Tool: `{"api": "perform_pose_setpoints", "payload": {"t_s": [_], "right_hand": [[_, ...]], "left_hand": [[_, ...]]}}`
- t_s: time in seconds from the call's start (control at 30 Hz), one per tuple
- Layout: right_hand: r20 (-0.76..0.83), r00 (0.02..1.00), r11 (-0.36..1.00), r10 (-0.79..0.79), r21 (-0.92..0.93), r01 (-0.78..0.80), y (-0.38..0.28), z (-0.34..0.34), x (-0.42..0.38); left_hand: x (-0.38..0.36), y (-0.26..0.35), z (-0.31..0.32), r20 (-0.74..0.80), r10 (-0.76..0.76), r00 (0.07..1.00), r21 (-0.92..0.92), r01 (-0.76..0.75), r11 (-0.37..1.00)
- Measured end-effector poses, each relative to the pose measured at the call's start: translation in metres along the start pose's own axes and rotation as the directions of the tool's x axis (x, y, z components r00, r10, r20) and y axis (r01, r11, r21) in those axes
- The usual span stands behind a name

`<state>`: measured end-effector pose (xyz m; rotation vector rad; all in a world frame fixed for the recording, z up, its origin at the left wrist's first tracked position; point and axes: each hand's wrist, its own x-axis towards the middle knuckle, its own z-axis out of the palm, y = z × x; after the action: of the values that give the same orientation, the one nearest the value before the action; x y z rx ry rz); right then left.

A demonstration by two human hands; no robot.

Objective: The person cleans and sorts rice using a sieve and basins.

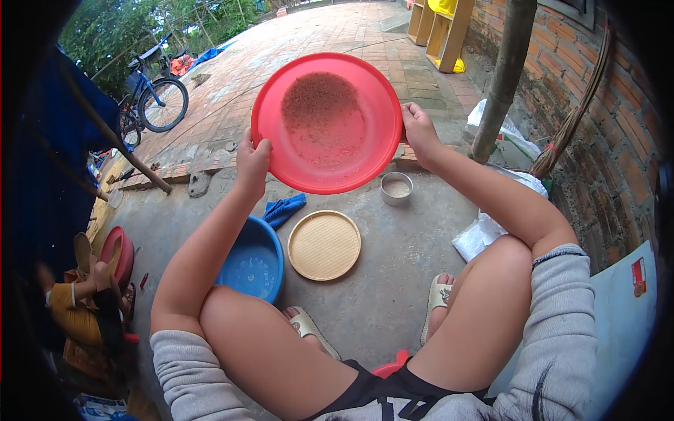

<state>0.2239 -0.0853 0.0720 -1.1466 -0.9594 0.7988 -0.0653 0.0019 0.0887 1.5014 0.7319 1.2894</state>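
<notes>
A round red plastic basin (pixel 333 184) is held up in front of me, its inside facing me. Small dark brown grains (pixel 319 99) lie massed toward its far side, with finer bits scattered below them. My left hand (pixel 251 165) grips the rim at the left, thumb showing at the edge. On the opposite side my right hand (pixel 420 135) is closed on the rim. Beneath the basin, a round woven tray (pixel 324 245) and a blue basin (pixel 270 270) rest on the concrete. A small metal bowl (pixel 397 199) with pale contents stands nearer my right hand.
A blue cloth (pixel 283 209) lies beside the blue basin. White plastic bags (pixel 479 237) and a wooden post (pixel 505 77) are at the right, along a brick wall (pixel 625 140). Another person (pixel 74 309) sits at the left near a red tub (pixel 118 254). A bicycle (pixel 158 102) stands farther back.
</notes>
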Motion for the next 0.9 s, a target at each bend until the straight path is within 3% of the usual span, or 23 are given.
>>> {"api": "perform_pose_setpoints", "payload": {"t_s": [0.1, 0.17, 0.2, 0.23, 0.3, 0.37, 0.43, 0.47, 0.53, 0.67, 0.7, 0.73, 0.77, 0.83, 0.9], "right_hand": [[0.03, 0.994, 0.995, 0.102, 0.005, -0.102, 0.002, 0.005, -0.005], [-0.056, 0.955, 0.955, 0.29, 0.085, -0.285, 0.018, 0.005, -0.007], [-0.064, 0.915, 0.916, 0.399, 0.071, -0.395, 0.016, 0.004, -0.01], [-0.065, 0.914, 0.916, 0.4, 0.071, -0.395, 0.02, 0.001, -0.008], [-0.025, 0.769, 0.769, 0.639, 0.032, -0.638, 0.033, -0.005, -0.007], [-0.025, 0.775, 0.775, 0.631, -0.001, -0.632, 0.048, -0.008, -0.016], [0.01, 0.753, 0.746, 0.658, -0.145, -0.65, 0.055, -0.01, -0.02], [0.031, 0.749, 0.746, 0.662, -0.129, -0.653, 0.057, -0.013, -0.021], [0.034, 0.752, 0.747, 0.658, -0.156, -0.647, 0.057, -0.015, -0.019], [0.022, 0.745, 0.735, 0.667, -0.186, -0.652, 0.054, -0.012, -0.018], [0.022, 0.745, 0.735, 0.667, -0.184, -0.652, 0.057, -0.013, -0.017], [0.017, 0.681, 0.669, 0.732, -0.205, -0.714, 0.06, -0.014, -0.016], [0.01, 0.61, 0.596, 0.792, -0.225, -0.771, 0.063, -0.015, -0.016], [-0.009, 0.608, 0.589, 0.794, -0.235, -0.773, 0.062, -0.012, -0.022], [-0.028, 0.604, 0.581, 0.796, -0.244, -0.777, 0.06, -0.01, -0.022]], "left_hand": [[-0.004, -0.013, -0.003, -0.039, -0.116, 0.992, 0.008, 0.117, 0.993], [-0.005, -0.042, -0.004, -0.019, -0.137, 0.99, 0.028, 0.138, 0.99], [-0.01, -0.047, 0.002, -0.053, -0.26, 0.964, 0.035, 0.262, 0.965], [-0.015, -0.052, 0.006, -0.086, -0.381, 0.92, 0.039, 0.386, 0.922], [-0.019, -0.064, 0.002, -0.074, -0.468, 0.881, 0.079, 0.473, 0.878], [-0.019, -0.071, -0.002, -0.064, -0.55, 0.833, 0.124, 0.554, 0.823], [-0.018, -0.067, -0.003, -0.03, -0.465, 0.885, 0.238, 0.458, 0.856], [-0.017, -0.066, -0.005, -0.03, -0.468, 0.883, 0.238, 0.461, 0.855], [-0.015, -0.067, -0.008, -0.002, -0.338, 0.941, 0.227, 0.33, 0.916], [-0.017, -0.066, -0.008, -0.015, -0.385, 0.923, 0.183, 0.381, 0.906], [-0.021, -0.066, -0.007, -0.019, -0.493, 0.87, 0.19, 0.487, 0.852], [-0.023, -0.065, -0.007, -0.024, -0.593, 0.805, 0.197, 0.585, 0.787], [-0.022, -0.073, -0.009, -0.023, -0.593, 0.805, 0.198, 0.585, 0.786], [-0.02, -0.085, -0.015, -0.037, -0.809, 0.587, 0.262, 0.787, 0.559], [-0.017, -0.089, -0.015, -0.061, -0.801, 0.595, 0.193, 0.795, 0.576]]}}
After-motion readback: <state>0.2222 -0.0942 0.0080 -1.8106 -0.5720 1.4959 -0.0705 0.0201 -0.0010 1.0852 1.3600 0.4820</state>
